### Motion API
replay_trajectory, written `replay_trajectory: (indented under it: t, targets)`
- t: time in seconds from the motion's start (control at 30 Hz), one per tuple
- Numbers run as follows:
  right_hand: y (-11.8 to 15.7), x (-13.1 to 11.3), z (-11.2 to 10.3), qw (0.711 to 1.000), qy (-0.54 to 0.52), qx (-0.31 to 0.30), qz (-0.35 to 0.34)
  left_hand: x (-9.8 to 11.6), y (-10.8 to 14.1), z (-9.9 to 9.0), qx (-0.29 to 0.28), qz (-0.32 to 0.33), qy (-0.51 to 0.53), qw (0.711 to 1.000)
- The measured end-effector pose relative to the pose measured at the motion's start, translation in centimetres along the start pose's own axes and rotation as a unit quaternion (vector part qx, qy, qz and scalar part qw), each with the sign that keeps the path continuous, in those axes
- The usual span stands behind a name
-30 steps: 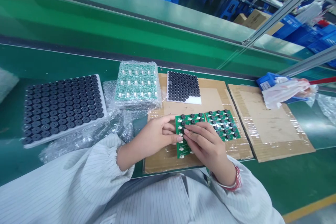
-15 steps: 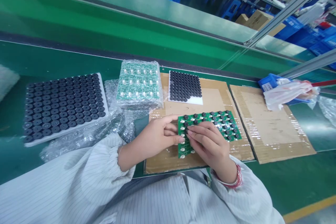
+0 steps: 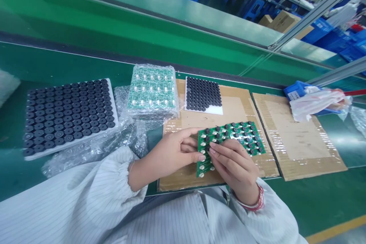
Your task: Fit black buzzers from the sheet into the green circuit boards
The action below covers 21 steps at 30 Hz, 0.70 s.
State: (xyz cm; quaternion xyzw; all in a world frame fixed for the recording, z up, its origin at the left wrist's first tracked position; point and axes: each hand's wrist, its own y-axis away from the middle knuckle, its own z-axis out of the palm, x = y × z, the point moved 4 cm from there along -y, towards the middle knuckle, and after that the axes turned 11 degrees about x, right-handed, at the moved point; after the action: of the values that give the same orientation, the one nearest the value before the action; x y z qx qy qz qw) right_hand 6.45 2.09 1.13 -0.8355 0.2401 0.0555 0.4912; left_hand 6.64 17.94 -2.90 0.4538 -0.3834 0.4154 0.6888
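Two grips work together on one green circuit board panel (image 3: 231,135), which sits over a taped cardboard sheet (image 3: 183,126). It is hard to see whether the panel touches the sheet. The left grip (image 3: 171,156) is closed at the panel's left edge, with its fingertips (image 3: 201,157) against the board. The right grip (image 3: 234,169) is also closed, and its fingers (image 3: 217,152) lie across the lower part of the panel, close to rows of black round parts (image 3: 237,129).

For a good hold, it seems best to keep the pressure near the board edges and to press evenly, so the panel does not bend and the round parts do not shift sideways.

Beyond the grips, a white sheet (image 3: 214,109) carries more black round parts in tight rows. Further to the left of the grips is a wrapped stack of green boards (image 3: 151,91), and past it a larger white tray (image 3: 71,141) of the same black parts rests on the green counter (image 3: 314,198). To the right of the grips are a second cardboard sheet (image 3: 297,137) and a blue box (image 3: 294,91) with a white plastic bag (image 3: 320,103).

Loose bubble wrap (image 3: 94,156) lies just left of the left grip, and the wide striped sleeves (image 3: 71,194) come close behind both grips, so they can catch on things.
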Motion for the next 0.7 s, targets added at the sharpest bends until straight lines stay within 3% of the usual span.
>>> replay_trajectory:
  t: [0.7]
  targets:
    - [0.99, -0.57, -0.39, 0.999, 0.044, -0.011, 0.002, 0.94, 0.71, 0.47, -0.002, 0.031, -0.017, 0.999]
